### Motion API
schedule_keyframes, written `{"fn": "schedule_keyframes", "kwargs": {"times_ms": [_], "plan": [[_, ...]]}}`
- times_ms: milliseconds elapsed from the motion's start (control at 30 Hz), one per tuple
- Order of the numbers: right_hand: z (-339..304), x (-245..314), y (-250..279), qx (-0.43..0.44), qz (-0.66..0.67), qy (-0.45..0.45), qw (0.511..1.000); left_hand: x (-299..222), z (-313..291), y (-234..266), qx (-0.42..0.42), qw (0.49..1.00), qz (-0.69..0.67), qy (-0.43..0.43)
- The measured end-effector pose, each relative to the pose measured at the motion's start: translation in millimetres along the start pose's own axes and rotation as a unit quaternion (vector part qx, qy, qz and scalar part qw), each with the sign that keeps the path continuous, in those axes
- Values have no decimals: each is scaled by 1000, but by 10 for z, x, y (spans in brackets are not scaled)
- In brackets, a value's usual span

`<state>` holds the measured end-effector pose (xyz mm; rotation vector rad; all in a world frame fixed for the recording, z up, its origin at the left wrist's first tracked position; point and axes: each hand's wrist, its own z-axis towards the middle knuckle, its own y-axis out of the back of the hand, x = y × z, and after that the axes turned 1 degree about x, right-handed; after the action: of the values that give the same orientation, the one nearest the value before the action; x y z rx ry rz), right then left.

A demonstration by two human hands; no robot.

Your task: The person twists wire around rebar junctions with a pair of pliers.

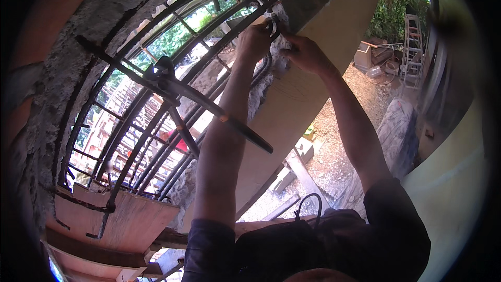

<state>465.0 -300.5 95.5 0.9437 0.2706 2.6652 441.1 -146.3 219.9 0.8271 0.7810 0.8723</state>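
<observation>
My left hand (254,40) is raised to the upper ends of a cage of steel reinforcing bars (193,55), fingers closed beside a bent bar end (273,27). What lies inside that grip is hidden. Just right of it, my right hand (307,56) reaches to the same bar end, its thumb and forefinger apart and nothing visible between them. A pair of nippers (209,105) hangs on the bars left of my left forearm, its head resting on a crossing bar and its two long dark handles spread downward.
Rough concrete (68,36) borders the cage on the left. A broad plywood panel (308,78) slants along its right side. Wooden boards (112,219) sit below the bars. Down at right are a ladder (412,47), a covered long bundle (394,130) and scattered debris on the ground.
</observation>
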Motion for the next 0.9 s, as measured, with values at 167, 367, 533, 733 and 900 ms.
{"fn": "schedule_keyframes", "kwargs": {"times_ms": [167, 367, 533, 733, 900], "plan": [[-10, 24, -4, 44, 24, -56, 997, 52, -68, -134, -102, 991, 80, -45], [-36, 82, 28, 47, 22, -72, 996, -43, -59, -142, -139, 983, 118, -17], [-51, 156, 33, 33, -25, -85, 996, -77, -98, -142, -156, 969, 192, 1], [-113, 537, 132, 18, -178, -127, 976, -129, -283, -22, -159, 967, 196, 15], [-111, 527, 198, 6, -4, -159, 987, -460, -653, 122, -165, 984, 67, -7]]}}
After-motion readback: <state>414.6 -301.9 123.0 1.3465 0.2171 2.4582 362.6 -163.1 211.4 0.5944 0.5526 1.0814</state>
